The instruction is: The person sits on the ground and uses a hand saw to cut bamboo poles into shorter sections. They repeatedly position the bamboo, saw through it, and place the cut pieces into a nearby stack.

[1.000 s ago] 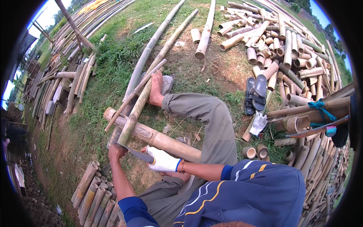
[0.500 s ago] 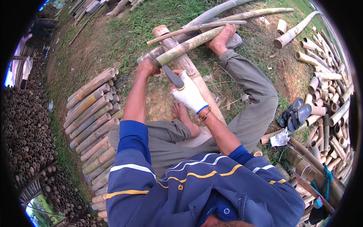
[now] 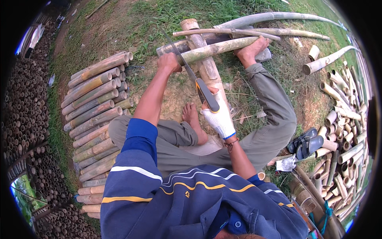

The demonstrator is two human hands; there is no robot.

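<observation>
My right hand, in a white knitted glove, is closed around the dark handle of a hand saw. The saw's blade slants up and to the left, crossing the left end of a green bamboo pole. Bare and closed, my left hand grips that end, just left of the blade. The pole lies across a thick wooden post, and my right foot presses on its far right part. A thinner bamboo stick rests behind it.
Cut bamboo lengths are stacked in rows on my left. A loose heap of bamboo pieces lies at the right, near dark sandals and a white glove. Long curved bamboo poles lie on the grass ahead.
My right hand has drawn the saw back toward me and to the right, so more blade shows past the pole. My left hand still holds the pole's end. The whole view has shifted slightly.
</observation>
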